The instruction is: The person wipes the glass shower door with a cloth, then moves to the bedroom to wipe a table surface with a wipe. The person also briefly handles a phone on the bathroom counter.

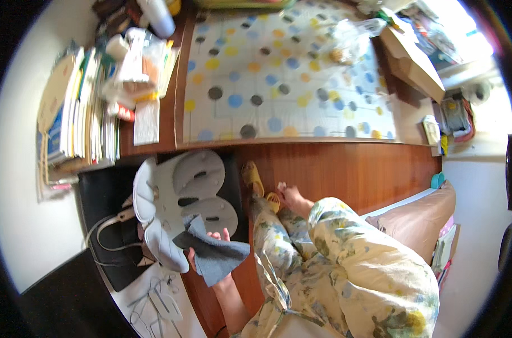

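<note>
My left hand (223, 235) grips a grey cloth (220, 255), which drapes over the palm and hangs past the wrist. Two rounded, slotted grey pads (199, 173) and paired curved grey cushions (145, 190) sit just beyond it, the cloth overlapping the nearer pad. In front of my patterned trousers (275, 245), low over the wooden front, is my right hand (295, 198). Its fingers are curled around a small pale object (281, 185), too blurred to identify. Below this hand is a yellow slipper (273, 203); another yellow slipper (251, 173) is farther left.
A dotted table cover (256, 80) spreads ahead. Books (85, 114) stand left of it; a clear plastic bag (351, 40) and cardboard box (412, 63) are at right. A brown pillow (420, 215) lies to my right. Cables (112, 222) loop at left.
</note>
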Motion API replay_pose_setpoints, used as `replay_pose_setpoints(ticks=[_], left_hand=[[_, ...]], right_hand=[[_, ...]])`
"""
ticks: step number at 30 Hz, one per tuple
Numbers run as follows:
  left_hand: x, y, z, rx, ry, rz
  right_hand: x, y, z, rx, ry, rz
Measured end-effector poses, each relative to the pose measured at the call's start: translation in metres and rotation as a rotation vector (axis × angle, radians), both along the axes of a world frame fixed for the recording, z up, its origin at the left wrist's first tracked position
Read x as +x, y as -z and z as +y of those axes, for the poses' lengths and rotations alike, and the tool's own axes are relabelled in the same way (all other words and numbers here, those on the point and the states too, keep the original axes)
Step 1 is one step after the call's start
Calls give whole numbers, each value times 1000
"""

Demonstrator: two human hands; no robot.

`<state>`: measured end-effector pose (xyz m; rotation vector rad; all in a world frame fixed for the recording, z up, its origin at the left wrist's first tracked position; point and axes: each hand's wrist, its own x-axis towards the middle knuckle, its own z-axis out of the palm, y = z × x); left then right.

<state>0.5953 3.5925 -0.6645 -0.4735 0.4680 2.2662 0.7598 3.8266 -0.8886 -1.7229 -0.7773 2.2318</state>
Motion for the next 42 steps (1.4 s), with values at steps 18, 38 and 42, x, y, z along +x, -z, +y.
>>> replay_pose_setpoints(ticks=[18, 38, 42], left_hand=[[-5, -99, 41, 101, 271, 127], [31, -125, -52, 251, 514, 93], [2, -125, -61, 146, 362, 210]], right_hand=[[152, -144, -7, -147, 588, 450], [294, -172, -136, 593, 361, -147], [237, -199, -72, 1171, 20, -302]])
